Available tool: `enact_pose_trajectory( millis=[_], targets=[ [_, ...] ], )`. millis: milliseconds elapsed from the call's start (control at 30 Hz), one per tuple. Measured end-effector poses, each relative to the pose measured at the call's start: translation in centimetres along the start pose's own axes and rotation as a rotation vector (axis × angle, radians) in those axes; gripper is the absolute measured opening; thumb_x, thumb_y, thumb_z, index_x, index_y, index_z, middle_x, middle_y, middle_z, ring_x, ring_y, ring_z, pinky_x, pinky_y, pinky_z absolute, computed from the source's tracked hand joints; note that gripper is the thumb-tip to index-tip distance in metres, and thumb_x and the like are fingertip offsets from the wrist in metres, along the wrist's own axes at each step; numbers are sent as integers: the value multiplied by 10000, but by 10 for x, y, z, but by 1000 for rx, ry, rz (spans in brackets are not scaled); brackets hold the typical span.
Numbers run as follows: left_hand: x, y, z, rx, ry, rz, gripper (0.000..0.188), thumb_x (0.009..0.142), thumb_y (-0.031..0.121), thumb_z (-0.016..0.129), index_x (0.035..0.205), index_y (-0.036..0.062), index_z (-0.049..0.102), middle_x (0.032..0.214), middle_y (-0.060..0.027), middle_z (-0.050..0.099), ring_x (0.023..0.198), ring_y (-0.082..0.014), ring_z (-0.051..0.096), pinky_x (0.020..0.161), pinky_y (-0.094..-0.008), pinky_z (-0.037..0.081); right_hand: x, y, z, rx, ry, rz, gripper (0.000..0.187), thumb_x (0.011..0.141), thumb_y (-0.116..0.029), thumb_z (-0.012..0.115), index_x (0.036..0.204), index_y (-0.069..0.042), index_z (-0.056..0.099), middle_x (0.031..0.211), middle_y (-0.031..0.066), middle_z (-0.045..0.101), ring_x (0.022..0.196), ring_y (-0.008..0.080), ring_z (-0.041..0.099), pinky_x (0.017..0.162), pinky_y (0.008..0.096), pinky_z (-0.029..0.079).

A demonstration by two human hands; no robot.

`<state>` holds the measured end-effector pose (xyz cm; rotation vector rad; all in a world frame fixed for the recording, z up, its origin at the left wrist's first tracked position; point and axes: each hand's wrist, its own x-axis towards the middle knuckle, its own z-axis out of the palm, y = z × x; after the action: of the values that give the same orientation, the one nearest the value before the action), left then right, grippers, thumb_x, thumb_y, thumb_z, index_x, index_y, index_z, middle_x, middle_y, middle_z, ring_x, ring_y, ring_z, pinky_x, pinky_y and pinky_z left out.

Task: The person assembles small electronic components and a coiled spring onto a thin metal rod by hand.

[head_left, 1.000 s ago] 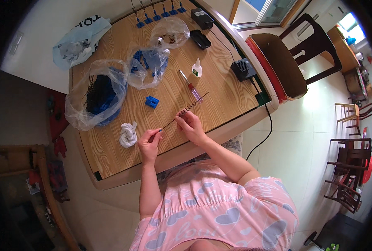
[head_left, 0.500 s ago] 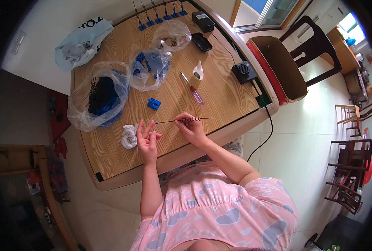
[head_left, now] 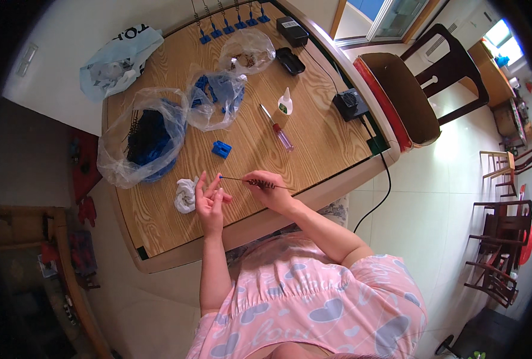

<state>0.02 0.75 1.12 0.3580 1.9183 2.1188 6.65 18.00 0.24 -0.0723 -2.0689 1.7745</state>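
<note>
My right hand (head_left: 272, 194) is closed around a thin dark wire with a coiled, spring-like middle (head_left: 261, 183). One straight end points left and carries a small blue tip (head_left: 221, 177). Beside that tip is my left hand (head_left: 210, 204), with two fingers stretched up and apart; whether a fingertip touches the blue tip is hard to tell. A crumpled white cloth (head_left: 185, 196) lies just left of the left hand. Beyond the hands sits a small blue plastic block (head_left: 221, 149). A screwdriver with a clear and red handle (head_left: 282, 136) rests farther right, near a white glue bottle (head_left: 285, 103).
Clear plastic bags hold black coiled wires and blue parts (head_left: 149, 140), more blue pieces (head_left: 215, 99), and small brownish parts (head_left: 246, 52). Several blue-based wire pieces (head_left: 228, 29) line the far edge. A black adapter (head_left: 350, 104) with a cable stands at the right edge.
My right hand has tilted the coiled wire, so its right end now slopes down toward me, and shifted slightly lower. The left hand has hardly moved.
</note>
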Motion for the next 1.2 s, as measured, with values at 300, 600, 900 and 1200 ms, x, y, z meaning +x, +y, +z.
enact_pose_trajectory(
  millis=[300,600,900,1200],
  targets=[
    [4,-2,-13,-118,-83,-76,488,906,41,544,1364,31,373,1278,-180,574,700,-89,616,661,-211,506,0,-4,0,-63,0,-47,138,815,-4,649,951,-20,657,821,126,645,710,220,624,621,310,490],
    [5,1,-12,-183,-95,-110,392,905,53,555,1278,-11,451,1267,-200,573,711,-124,638,647,-230,512,-3,-1,4,66,20,78,64,878,-12,626,940,2,627,703,-18,517,623,37,444,530,214,379],
    [5,-1,-10,-255,-41,-104,367,918,55,549,1269,-3,458,1255,-176,585,758,-135,642,711,-250,545,-2,-8,3,97,31,42,87,864,5,633,951,1,637,718,-5,543,626,46,456,545,212,387],
    [7,-2,-13,-235,-74,-102,292,906,55,566,1189,-5,524,1222,-147,616,730,-118,636,669,-234,529,-2,-4,4,49,43,18,95,845,-4,652,939,-1,660,745,32,592,641,76,502,566,232,417]
  ],
)
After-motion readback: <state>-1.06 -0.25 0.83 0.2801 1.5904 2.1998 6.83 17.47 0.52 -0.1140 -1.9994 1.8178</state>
